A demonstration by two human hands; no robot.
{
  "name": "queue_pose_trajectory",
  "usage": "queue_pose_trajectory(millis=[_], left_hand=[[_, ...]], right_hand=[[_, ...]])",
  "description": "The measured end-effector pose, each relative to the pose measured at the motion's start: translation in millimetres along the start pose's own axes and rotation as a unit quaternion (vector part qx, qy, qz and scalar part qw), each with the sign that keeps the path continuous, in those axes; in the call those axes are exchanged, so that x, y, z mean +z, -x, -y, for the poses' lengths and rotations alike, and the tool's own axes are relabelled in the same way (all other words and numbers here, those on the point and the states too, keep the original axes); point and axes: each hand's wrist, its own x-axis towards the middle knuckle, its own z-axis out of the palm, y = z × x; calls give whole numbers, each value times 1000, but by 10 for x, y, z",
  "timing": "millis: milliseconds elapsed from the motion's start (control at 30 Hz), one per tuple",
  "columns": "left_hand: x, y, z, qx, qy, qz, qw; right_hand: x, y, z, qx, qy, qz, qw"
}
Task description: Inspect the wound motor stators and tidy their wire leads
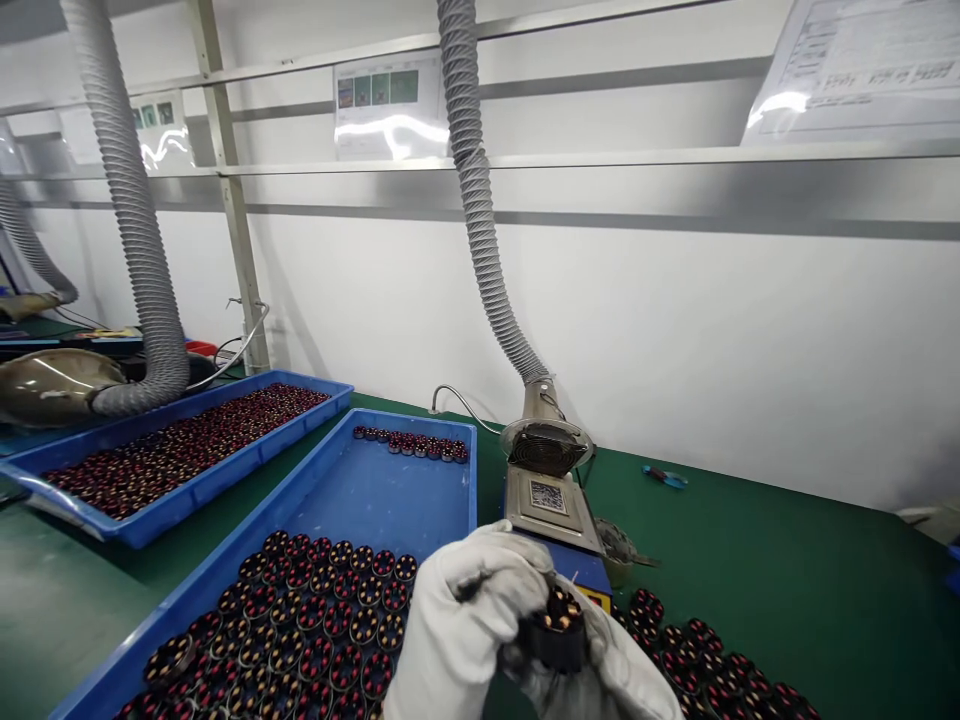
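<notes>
Both my hands wear white gloves, grey with dirt at the fingers. Between them is a small black ring-shaped part [556, 640] with copper-coloured coils showing in its open top. My left hand [476, 610] is closed, its fingertips at the part's left side and upper rim. Curled round the right and lower side is my right hand [619, 665]; some of its fingers are hidden. Just behind my hands stands a blue device with a flat metal top plate [553, 508]. Similar ring parts [697, 655] lie in a group on the green table to the right.
A blue tray [475, 480] at centre left holds rows of ring parts. Another blue tray [341, 392], farther left, is filled with many more. A grey exhaust hose [480, 200] hangs down to a hood [546, 442]. Blue-handled cutters [665, 477] lie near the wall.
</notes>
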Motion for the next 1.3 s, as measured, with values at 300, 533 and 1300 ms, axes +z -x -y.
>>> queue_pose_trajectory(millis=[300, 533, 1300], left_hand=[[-41, 19, -282, -184, -79, 105, 974], [70, 40, -267, -69, -34, 86, 993], [-60, 115, -166, -65, 127, -17, 990]], right_hand=[[-87, 64, 78, -5, 8, -2, 1000], [-214, 51, 58, -35, 52, -61, 996], [74, 53, 181, -23, 6, 31, 999]])
